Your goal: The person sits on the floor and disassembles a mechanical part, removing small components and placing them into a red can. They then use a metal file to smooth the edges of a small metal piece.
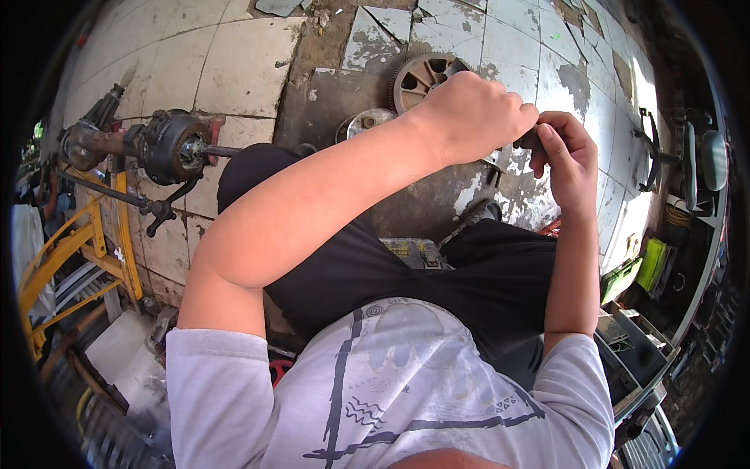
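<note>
My left hand (488, 117) reaches across the middle with its fingers curled; what it grips, if anything, is hidden. Just right of it, my right hand (562, 156) has thumb and fingers closed round a small dark part (528, 141), too shadowed to make out clearly. The two hands nearly meet. Beyond them on the floor lie a large toothed gear ring (412, 76) and a round metal piece (361, 125), partly hidden behind my left arm.
An axle assembly with a hub (170, 144) is at the left, near a yellow metal frame (98, 242). Along the right are a shelving unit with trays (633, 348) and bright green cases (648, 262). My legs are bent on the cracked tiled floor (242, 62).
</note>
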Motion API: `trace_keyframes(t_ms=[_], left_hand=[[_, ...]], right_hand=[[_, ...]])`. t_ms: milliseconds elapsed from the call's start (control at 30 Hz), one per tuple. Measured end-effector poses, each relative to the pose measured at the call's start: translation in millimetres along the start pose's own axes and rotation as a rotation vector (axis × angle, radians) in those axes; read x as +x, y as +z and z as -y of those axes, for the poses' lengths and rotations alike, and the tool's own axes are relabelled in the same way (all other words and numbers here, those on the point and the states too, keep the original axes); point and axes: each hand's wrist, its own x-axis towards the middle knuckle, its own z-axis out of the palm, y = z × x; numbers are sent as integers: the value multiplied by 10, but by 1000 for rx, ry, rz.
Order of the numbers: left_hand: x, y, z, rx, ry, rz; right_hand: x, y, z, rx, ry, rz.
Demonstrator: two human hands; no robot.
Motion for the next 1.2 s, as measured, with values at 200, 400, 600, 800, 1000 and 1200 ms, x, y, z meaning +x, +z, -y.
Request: trace_keyframes(t_ms=[200,400,600,800,1000,1200], left_hand=[[-54,-82,56,19,-43,141],[-126,-84,82,29,-44,155],[-73,-242,129,52,-52,95],[-83,-320,195,49,-47,125],[-81,-433,250,52,-33,202],[-108,-601,323,-59,-24,222]], right_hand=[[23,22,-94,27,208,74],[2,121,-173,-64,93,72],[3,141,-142,-120,-26,42],[11,225,-231,-185,-111,4],[-9,277,-204,-326,-240,-19],[-46,358,-23,-408,-367,-19]])
